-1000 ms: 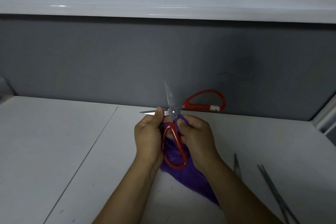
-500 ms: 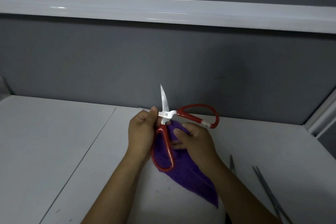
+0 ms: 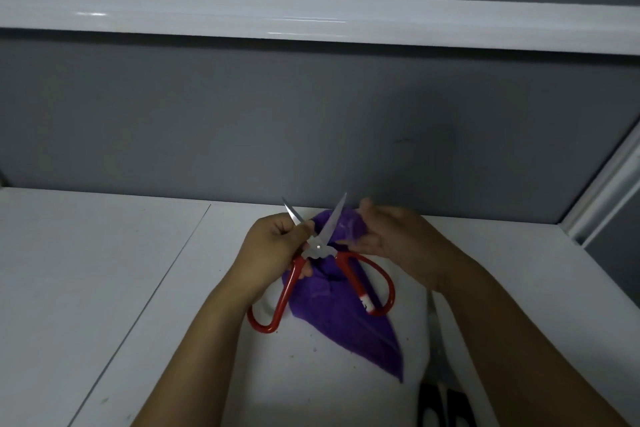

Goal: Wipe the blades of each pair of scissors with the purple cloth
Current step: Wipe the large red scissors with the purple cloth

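Red-handled scissors [image 3: 320,248] are spread open above the white table, blades pointing up and away, both handle loops hanging toward me. My left hand [image 3: 273,250] grips them around the left blade, near the pivot. The purple cloth [image 3: 346,315] hangs behind and below the scissors, its pointed tail trailing down to the right. My right hand [image 3: 384,236] holds the cloth's upper part just right of the right blade, fingers partly blurred.
The white table [image 3: 104,270] has a seam running diagonally on the left. A grey wall with a white rail [image 3: 311,18] stands close behind. A dark object [image 3: 443,406] shows at the bottom edge between my forearms.
The scissors have swung round: the handles now hang toward me and both blades point up. My right hand has risen with the cloth to the right blade. The other scissors are out of sight.
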